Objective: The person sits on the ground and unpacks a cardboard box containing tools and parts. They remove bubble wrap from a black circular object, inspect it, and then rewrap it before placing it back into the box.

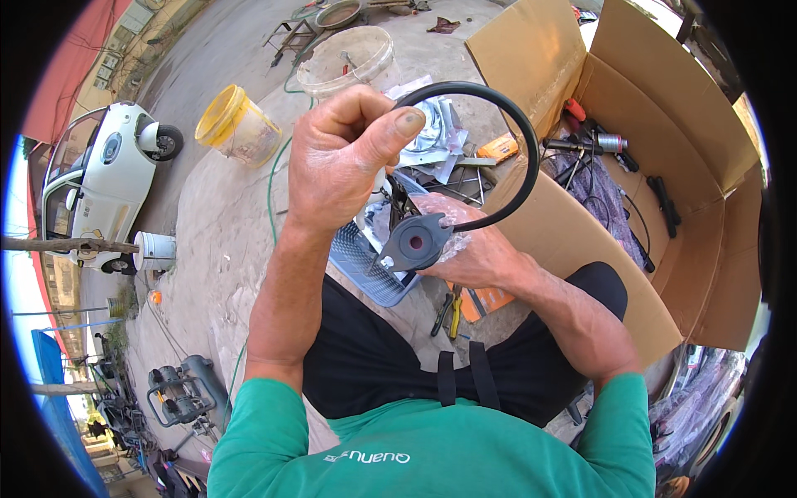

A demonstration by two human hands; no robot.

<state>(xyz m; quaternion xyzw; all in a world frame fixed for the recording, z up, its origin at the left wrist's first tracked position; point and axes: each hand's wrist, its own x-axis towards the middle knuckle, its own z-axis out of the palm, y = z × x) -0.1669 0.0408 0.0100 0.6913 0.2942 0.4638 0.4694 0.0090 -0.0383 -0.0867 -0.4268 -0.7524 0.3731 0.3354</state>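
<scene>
My left hand point(339, 155) pinches one end of a thick black cable point(529, 146) between thumb and fingers. The cable bends in a wide loop to the right and runs down to a dark oval fitting point(416, 241) with a round centre. My right hand point(473, 252) grips behind this fitting, with clear bubble wrap point(457, 246) around its fingers; the fingertips are hidden. Below both hands lies a blue plastic basket point(364, 274) holding metal parts, partly covered by the fitting. Pliers point(449, 311) with black and yellow handles rest on the ground near an orange packet point(482, 302).
An open cardboard box point(679, 162) with wrapped parts and tools stands at right. Ahead are a yellow bucket point(240, 127), a large white tub point(355, 59) and plastic-wrapped parts point(436, 134). A green hose point(272, 205) crosses the ground. An air compressor point(187, 389) stands at left.
</scene>
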